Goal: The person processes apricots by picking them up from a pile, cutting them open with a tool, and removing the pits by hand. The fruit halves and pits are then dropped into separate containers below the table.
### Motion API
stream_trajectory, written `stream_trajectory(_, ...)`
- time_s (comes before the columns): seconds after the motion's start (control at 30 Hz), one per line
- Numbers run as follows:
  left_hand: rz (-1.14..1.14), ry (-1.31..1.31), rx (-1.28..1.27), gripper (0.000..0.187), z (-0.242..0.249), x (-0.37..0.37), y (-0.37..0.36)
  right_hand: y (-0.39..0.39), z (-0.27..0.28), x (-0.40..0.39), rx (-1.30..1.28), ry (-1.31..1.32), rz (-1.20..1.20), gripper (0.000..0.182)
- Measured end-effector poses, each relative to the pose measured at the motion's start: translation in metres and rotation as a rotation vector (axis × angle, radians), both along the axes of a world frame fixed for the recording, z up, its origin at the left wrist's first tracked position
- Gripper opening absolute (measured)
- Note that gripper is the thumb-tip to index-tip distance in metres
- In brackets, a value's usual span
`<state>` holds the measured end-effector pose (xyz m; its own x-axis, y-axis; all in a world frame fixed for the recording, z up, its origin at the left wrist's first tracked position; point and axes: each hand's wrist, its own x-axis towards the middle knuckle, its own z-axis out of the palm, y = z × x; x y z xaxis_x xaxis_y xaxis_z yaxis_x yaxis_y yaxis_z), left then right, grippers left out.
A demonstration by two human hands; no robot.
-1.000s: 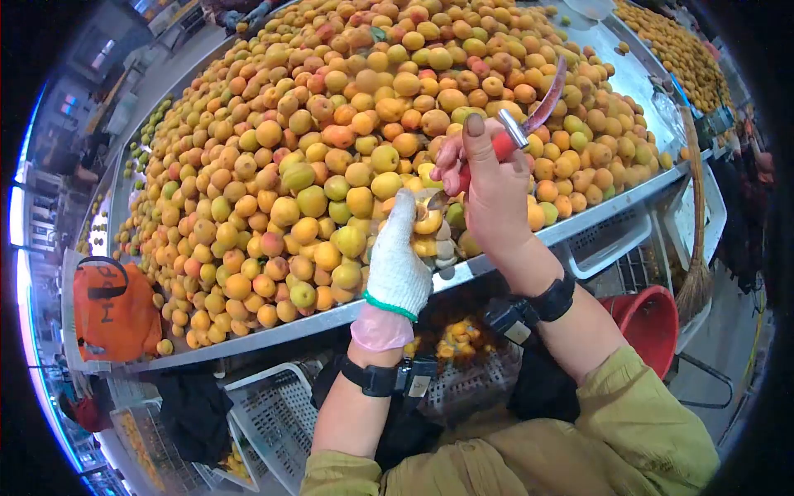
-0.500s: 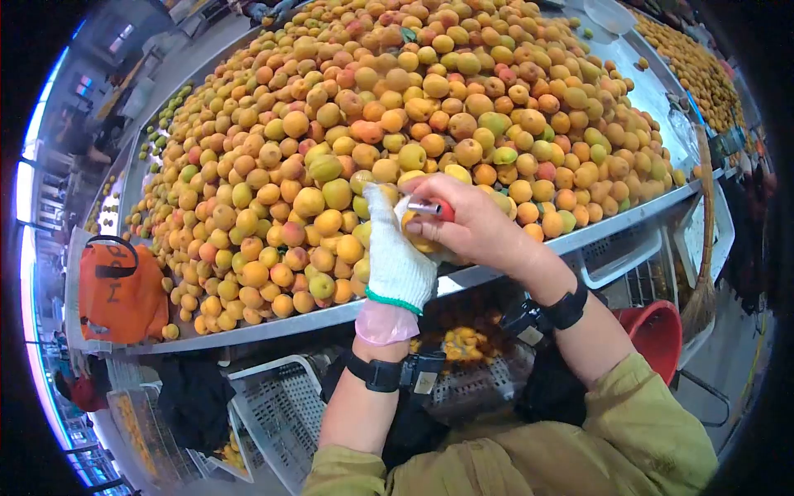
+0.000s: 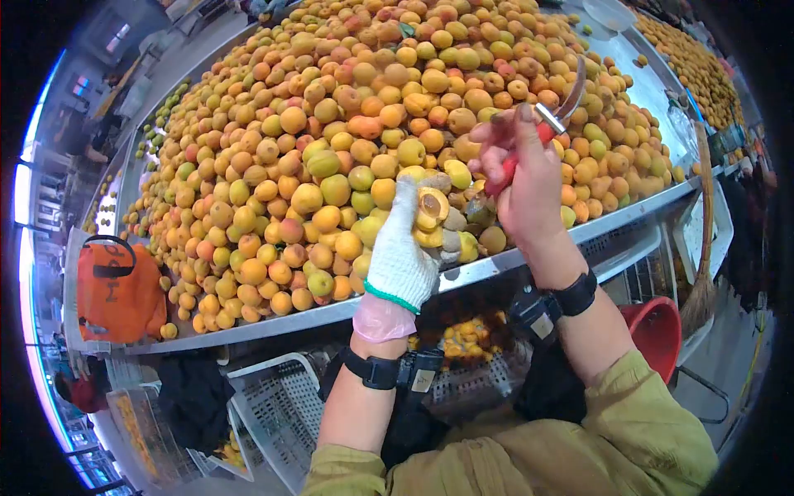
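My left hand (image 3: 400, 252), in a white knit glove with a green cuff over a pink liner, is closed around a cut apricot (image 3: 432, 207). The fruit lies open, showing yellow flesh and a brown stone in the middle. Up and to the right, my right hand (image 3: 532, 190) is bare and grips a curved knife (image 3: 547, 131) by its red handle. Its hooked metal blade points away from me, over the heap of apricots (image 3: 322, 132). Between the two hands there is a gap, with more fruit behind it.
A metal table (image 3: 488, 269) carries the heap, its raised edge close to my wrists. At the left stands an orange bag (image 3: 121, 291). Below are a white crate (image 3: 285, 413) and yellow apricot pieces (image 3: 470, 341). A red bucket (image 3: 657, 335) and a broom (image 3: 703, 248) are at the right.
My right hand has moved up and right, away from the left, carrying the knife. The apricot in my left hand now shows its cut face and stone.
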<state>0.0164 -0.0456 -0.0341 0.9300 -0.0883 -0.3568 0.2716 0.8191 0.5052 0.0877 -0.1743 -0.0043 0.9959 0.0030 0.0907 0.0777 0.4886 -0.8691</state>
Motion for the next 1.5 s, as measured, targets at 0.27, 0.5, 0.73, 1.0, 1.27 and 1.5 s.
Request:
stream_trajectory(0.27,-0.084,0.134,-0.061,0.045,-0.011,-0.001,-0.018,-0.008,0.002,0.000,0.233,0.034,0.063,0.040)
stream_trajectory(0.5,-0.034,0.136,0.045,0.035,-0.006,-0.002,-0.028,-0.006,0.000,-0.002,-0.065,-0.082,0.062,0.045)
stream_trajectory(0.73,-0.006,0.082,0.182,0.031,-0.011,-0.003,-0.030,0.005,-0.008,-0.002,0.024,-0.013,0.105,0.047)
stream_trajectory(1.0,-0.043,0.309,-0.089,0.029,-0.018,-0.002,-0.022,0.010,-0.021,0.009,0.236,0.245,0.170,0.045)
stream_trajectory(1.27,-0.106,0.290,-0.296,0.028,-0.008,-0.005,-0.024,0.008,-0.030,0.017,0.403,0.325,0.259,0.046)
stream_trajectory(1.5,-0.080,0.258,-0.413,0.027,-0.009,-0.009,-0.027,0.007,-0.042,0.022,0.589,0.392,0.301,0.045)
